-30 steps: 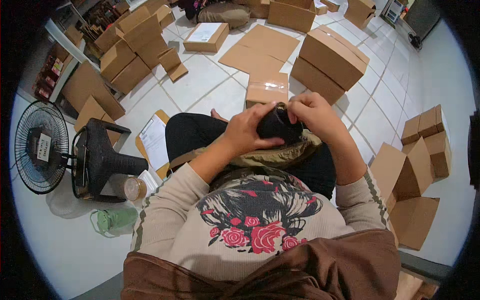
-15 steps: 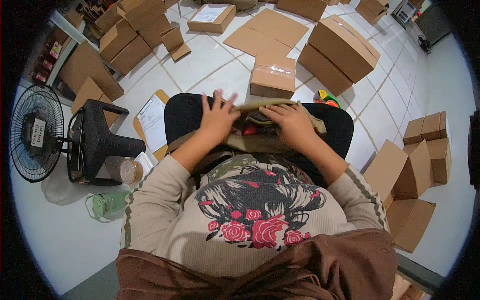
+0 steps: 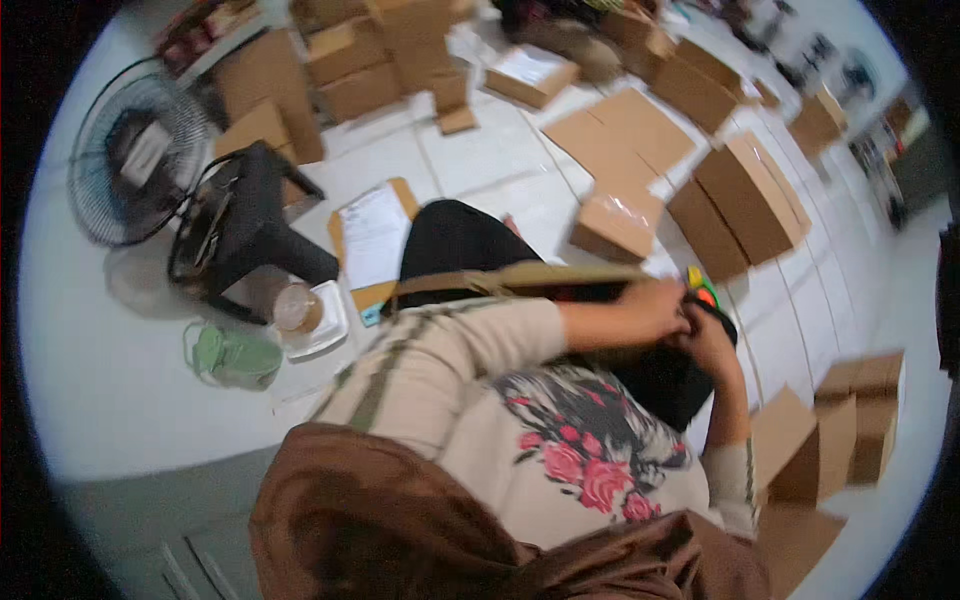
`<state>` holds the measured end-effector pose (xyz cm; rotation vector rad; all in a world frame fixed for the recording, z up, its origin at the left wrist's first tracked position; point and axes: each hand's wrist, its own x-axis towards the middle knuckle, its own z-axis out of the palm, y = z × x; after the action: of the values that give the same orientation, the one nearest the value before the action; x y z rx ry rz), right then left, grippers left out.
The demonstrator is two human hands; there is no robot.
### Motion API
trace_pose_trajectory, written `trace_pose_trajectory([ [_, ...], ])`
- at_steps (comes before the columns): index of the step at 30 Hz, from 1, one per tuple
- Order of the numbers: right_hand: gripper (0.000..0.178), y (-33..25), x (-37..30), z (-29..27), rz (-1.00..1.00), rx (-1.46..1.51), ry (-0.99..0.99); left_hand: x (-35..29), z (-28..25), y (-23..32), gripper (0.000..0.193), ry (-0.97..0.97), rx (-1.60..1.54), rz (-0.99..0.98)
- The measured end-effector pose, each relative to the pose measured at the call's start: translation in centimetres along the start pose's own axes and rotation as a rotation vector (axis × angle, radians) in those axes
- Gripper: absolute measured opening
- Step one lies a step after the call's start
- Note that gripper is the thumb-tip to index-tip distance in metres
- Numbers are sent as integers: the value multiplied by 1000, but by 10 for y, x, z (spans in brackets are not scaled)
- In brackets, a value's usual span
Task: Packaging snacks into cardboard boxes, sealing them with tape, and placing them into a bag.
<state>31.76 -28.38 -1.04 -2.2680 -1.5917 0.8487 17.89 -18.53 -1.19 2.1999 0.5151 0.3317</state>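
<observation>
A khaki cloth bag (image 3: 545, 277) with a strap lies across my black-clad lap, partly hidden by my left forearm. My left hand (image 3: 655, 312) reaches across to the bag's right end, its fingers curled. Against its fingertips is my right hand (image 3: 712, 343), also closed, over my right knee. Whatever sits between the two hands is too small and blurred to make out. Just beyond them on the floor is a yellow, green and orange tool (image 3: 703, 287), partly covered by the hands.
Ahead are a small taped carton (image 3: 617, 222), flat cardboard (image 3: 625, 135) and a larger box (image 3: 740, 205). Open boxes (image 3: 825, 430) stand at right. At left are a clipboard with paper (image 3: 375, 237), a black stool (image 3: 262, 225), a fan (image 3: 140, 150), a lidded cup (image 3: 298, 308) and a green container (image 3: 235, 355).
The view has swung, shifting the surroundings. My left hand has left the bag's left side and crossed to the right. My right hand has moved off the bag's top edge to meet it.
</observation>
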Motion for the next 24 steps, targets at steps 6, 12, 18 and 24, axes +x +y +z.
trace_pose_trajectory([
  [6,53,-1,-13,22,-307,763,341,-5,0,-14,23,59,-67,19],
  [12,39,-23,-29,-6,-131,997,395,-71,-47,-82,13,458,595,-77],
  [18,31,-31,-22,-19,-182,1214,382,-152,-86,-95,27,528,561,-307],
  [24,37,-163,-34,-27,-637,996,299,-110,-48,-63,42,222,339,75],
])
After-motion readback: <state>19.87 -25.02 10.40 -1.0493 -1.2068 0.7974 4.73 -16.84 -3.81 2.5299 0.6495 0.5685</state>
